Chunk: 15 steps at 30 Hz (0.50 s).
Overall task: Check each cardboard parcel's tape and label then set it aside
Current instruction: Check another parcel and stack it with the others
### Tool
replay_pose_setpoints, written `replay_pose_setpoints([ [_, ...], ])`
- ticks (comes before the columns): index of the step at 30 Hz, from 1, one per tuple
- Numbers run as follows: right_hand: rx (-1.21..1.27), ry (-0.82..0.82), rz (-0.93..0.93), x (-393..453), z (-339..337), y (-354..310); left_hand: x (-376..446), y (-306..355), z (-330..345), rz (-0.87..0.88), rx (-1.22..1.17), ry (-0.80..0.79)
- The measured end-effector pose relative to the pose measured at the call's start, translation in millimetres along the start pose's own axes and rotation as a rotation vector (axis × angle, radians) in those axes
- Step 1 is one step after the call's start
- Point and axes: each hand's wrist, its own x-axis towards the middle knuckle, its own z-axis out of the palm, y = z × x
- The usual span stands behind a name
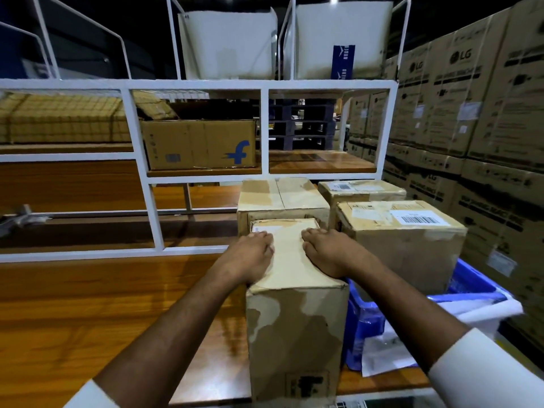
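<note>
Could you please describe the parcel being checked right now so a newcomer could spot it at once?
On the wooden table, left of the blue crate, stands the tall parcel. Unlike its three neighbours behind, it stands nearest, with the left hand and right hand pressing flat on its paper-covered top.

You have four cardboard parcels at centre right of the frame: the near parcel (297, 319), one behind it (281, 195), and two more, one at right (403, 231) and one behind that (360, 189). One Flipkart box (200, 144) sits on the rack, two white bins (229, 45) (343, 39) up top, one blue crate (365, 325) lower right.
</note>
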Motion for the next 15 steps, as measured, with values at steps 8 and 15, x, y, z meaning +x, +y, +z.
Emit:
replay_pose_setpoints([
  [8,-0.027,0.003,-0.088,-20,-4,-24,-12,20,4,0.076,0.024,-0.007],
  [15,-0.014,-0.009,-0.097,-28,-5,-27,-27,23,8,0.093,0.035,-0.002],
])
